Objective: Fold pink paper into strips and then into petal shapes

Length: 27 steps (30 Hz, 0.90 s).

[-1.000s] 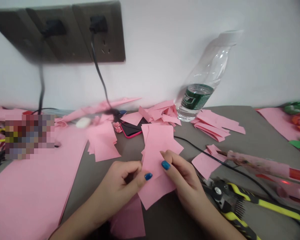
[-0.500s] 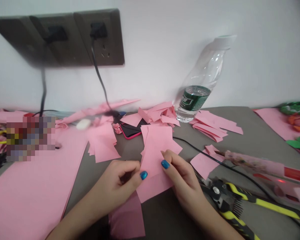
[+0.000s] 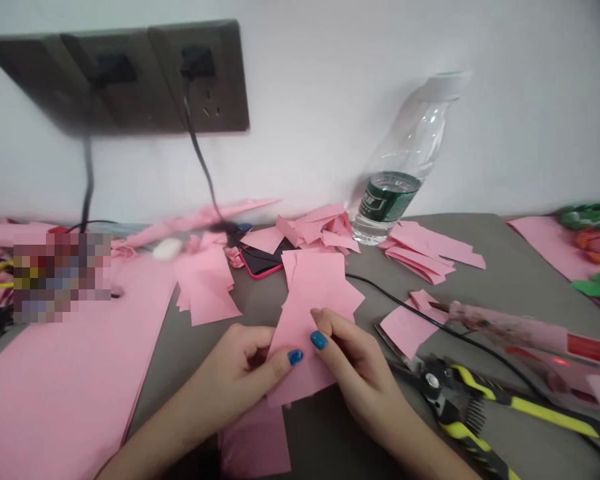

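Pinching pink paper (image 3: 305,320) in a narrow grip, left hand (image 3: 235,373), right hand (image 3: 355,367), apparently several layers, yellow-handled pliers (image 3: 455,400) just beside

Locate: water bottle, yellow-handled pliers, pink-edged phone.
water bottle (image 3: 403,157): head view, on the clear plastic body.
yellow-handled pliers (image 3: 530,408): head view, on the upper handle.
pink-edged phone (image 3: 263,261): head view, on the black face.
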Motion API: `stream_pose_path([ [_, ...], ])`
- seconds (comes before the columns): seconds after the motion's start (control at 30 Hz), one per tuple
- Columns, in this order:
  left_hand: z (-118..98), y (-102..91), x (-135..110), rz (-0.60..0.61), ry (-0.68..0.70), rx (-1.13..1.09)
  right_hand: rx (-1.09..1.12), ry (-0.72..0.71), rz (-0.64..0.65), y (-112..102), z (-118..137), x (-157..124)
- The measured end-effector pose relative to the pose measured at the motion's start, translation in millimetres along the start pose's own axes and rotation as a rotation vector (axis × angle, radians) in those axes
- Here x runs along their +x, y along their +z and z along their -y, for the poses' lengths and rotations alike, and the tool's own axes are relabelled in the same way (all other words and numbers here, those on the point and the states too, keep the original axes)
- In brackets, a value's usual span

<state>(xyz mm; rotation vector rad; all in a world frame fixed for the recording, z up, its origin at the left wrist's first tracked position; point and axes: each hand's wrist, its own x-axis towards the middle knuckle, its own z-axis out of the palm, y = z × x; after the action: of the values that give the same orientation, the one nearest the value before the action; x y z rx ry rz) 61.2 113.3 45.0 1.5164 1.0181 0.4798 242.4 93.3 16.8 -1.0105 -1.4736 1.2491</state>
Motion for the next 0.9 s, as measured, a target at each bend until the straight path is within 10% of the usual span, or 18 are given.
stream_pose_path([
  [0.9, 1.8, -12.9, -2.6, -0.101, 0.096, -0.031, 0.015, 0.016, -0.004, 0.4, 3.2, 3.1],
])
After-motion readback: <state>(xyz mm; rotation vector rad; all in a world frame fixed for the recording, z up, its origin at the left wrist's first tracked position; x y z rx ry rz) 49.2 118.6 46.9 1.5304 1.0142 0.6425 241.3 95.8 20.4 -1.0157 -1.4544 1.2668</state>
